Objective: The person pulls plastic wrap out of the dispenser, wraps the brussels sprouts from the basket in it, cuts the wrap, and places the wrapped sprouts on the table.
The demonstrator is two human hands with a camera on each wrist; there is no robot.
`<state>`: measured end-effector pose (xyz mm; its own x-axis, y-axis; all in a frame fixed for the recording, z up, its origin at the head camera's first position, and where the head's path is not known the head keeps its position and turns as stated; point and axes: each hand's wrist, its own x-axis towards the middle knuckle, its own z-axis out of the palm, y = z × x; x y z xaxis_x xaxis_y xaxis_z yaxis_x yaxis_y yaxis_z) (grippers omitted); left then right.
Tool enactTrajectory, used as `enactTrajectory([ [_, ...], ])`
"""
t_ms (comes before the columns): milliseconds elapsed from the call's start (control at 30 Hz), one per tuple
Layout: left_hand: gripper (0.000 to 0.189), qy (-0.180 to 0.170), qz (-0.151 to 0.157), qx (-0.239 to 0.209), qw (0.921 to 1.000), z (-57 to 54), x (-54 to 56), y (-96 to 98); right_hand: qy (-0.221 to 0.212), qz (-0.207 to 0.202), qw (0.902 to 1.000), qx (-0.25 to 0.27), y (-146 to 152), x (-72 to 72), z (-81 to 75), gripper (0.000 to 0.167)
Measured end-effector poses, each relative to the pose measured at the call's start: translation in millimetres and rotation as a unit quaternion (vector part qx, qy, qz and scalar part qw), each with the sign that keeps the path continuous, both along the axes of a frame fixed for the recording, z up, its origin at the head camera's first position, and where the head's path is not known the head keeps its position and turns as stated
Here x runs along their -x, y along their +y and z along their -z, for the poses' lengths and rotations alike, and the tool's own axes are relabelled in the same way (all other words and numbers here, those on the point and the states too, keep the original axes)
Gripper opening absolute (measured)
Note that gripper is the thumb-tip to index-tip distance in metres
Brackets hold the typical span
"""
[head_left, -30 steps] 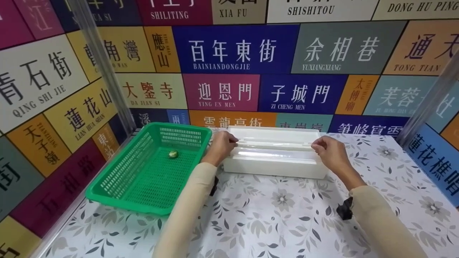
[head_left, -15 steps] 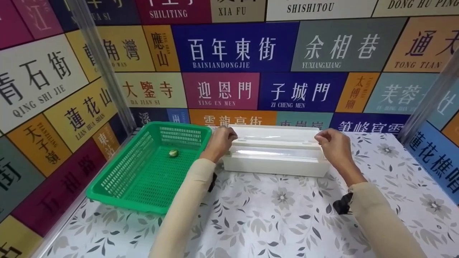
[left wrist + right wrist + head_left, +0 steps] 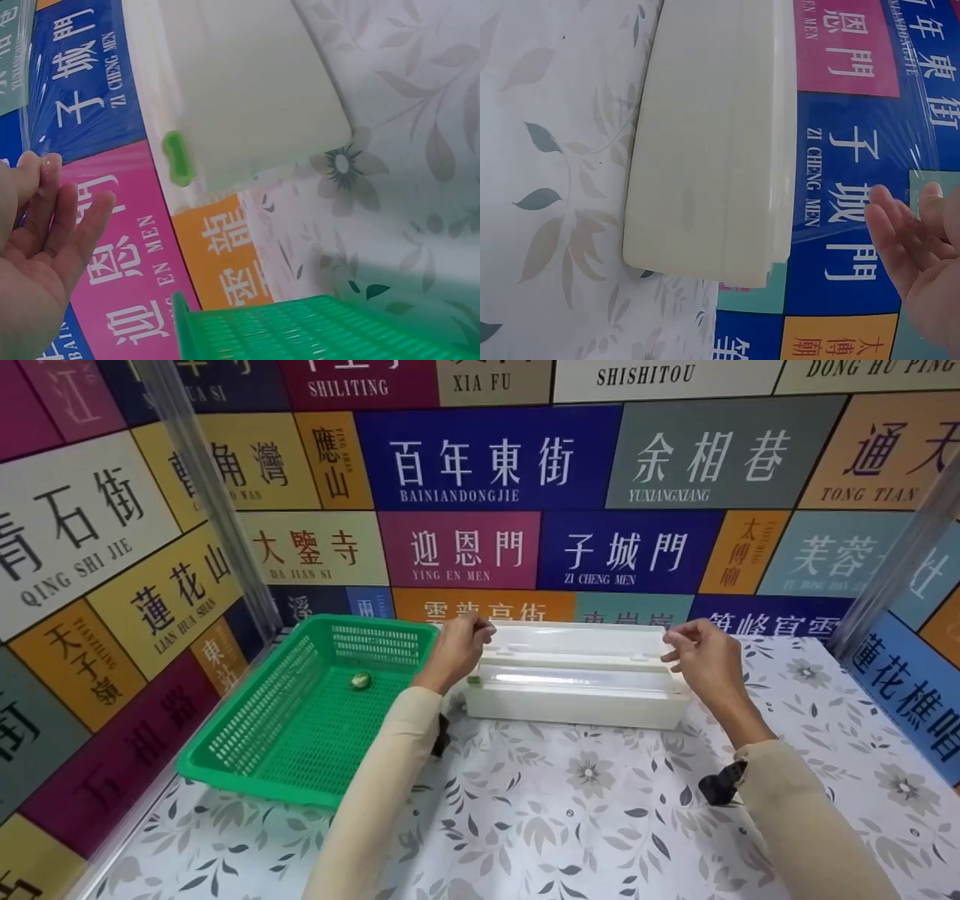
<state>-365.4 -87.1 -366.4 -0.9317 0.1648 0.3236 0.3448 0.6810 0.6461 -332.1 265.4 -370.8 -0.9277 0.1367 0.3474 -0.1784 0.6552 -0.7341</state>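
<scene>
The person's got a sheet of clear plastic film (image 3: 904, 142) stretched between both hands, just above and behind a white film dispenser box (image 3: 577, 711). Left hand (image 3: 452, 654) has thumb and index finger pinched together on one corner, with the other fingers loosely spread. Right hand (image 3: 709, 660) does the same on the opposite side: thumb and fingertips close together on the film's edge, other fingers half curled. The film is see-through enough that the wall signs read right through it in both wrist views.

The dispenser sits on a floral tablecloth (image 3: 585, 817) near the wall, long side facing the person. Its lid (image 3: 577, 639) is tipped up at the back, a shiny clear roll (image 3: 562, 676) shows inside, and there's a little green slider (image 3: 178, 159) at the left end.

Just left of the left forearm is a green plastic basket (image 3: 255, 790) with one small, round, pale-green thing (image 3: 361, 681) inside, too small to identify. Behind everything: a sign-covered wall (image 3: 487, 457), all colourful blocks with Chinese characters and pinyin.
</scene>
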Motion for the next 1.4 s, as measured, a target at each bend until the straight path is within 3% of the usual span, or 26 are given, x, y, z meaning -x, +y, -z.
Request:
enactTrajectory([
  [300, 0.025, 0.005, 0.015, -0.010, 0.9998, -17.6, -1.4, 0.5, 0.019, 0.019, 0.9989, 0.037, 1, -1.6, -9.0, 0.023],
  [467, 0.028, 0.015, 0.017, -0.015, 0.9996, -24.6, -1.2, -1.8, 0.014, 0.029, 0.9990, 0.031, 0, -0.6, -16.7, 0.018],
  [767, 0.021, 0.030, 0.029, -0.039, 0.9983, -38.6, -4.4, -2.1, 0.058, 0.039, 0.9974, 0.017, -1, -2.3, -24.6, 0.018],
  [967, 0.019, 0.034, 0.013, -0.084, 0.9958, -50.5, -2.0, -0.7, 0.082, 0.036, 0.9955, 0.030, -1, -2.7, -33.8, 0.017],
  [1400, 0.019, 0.043, -0.005, -0.109, 0.9931, -75.3, 2.6, 6.1, 0.112, 0.042, 0.9922, 0.036, 2, -2.6, -60.5, 0.018],
])
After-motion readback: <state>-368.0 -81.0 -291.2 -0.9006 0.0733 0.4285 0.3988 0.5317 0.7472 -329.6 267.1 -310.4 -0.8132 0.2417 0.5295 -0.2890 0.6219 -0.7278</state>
